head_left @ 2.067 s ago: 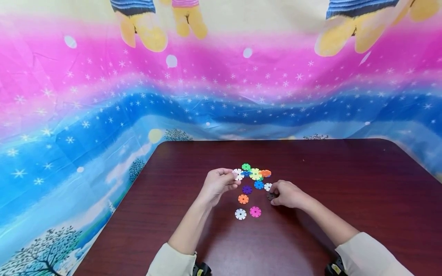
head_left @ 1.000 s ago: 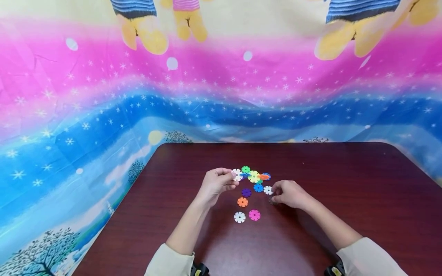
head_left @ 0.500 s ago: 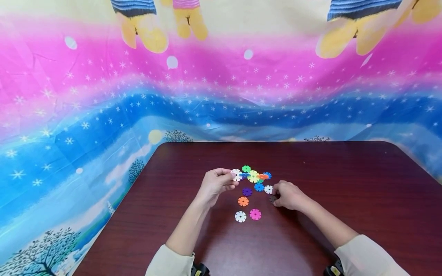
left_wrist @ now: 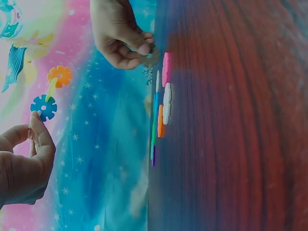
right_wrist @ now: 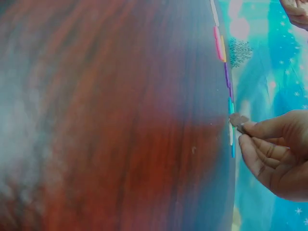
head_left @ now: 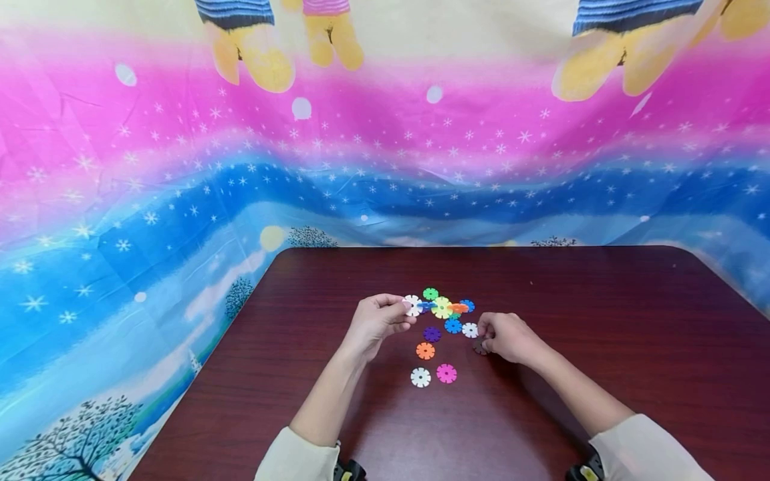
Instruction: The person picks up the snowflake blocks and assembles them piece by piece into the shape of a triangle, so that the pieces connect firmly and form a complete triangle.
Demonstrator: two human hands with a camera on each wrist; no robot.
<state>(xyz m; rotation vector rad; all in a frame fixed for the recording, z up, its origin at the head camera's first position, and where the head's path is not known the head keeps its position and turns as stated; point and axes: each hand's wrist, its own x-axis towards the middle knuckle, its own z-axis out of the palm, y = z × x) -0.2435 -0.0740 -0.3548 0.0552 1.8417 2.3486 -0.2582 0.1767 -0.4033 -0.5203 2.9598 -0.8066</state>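
My left hand pinches the white notched disc at the near end of a linked chain of snowflake discs. Blue, yellow and orange discs follow it; in the left wrist view, the chain's blue disc and orange disc are raised well above the tabletop. With thumb and fingers, my right hand pinches a brown snowflake disc, partly covered by the fingertips. Beside that hand a loose white disc lies on the table.
Several loose discs lie on the dark wooden table: green, blue, purple, orange, white and pink. A printed cloth hangs behind the table's far edge.
My right hand has shifted slightly right, and the brown disc has moved with its fingertips, away from the loose white disc. My left hand holds the chain almost still.
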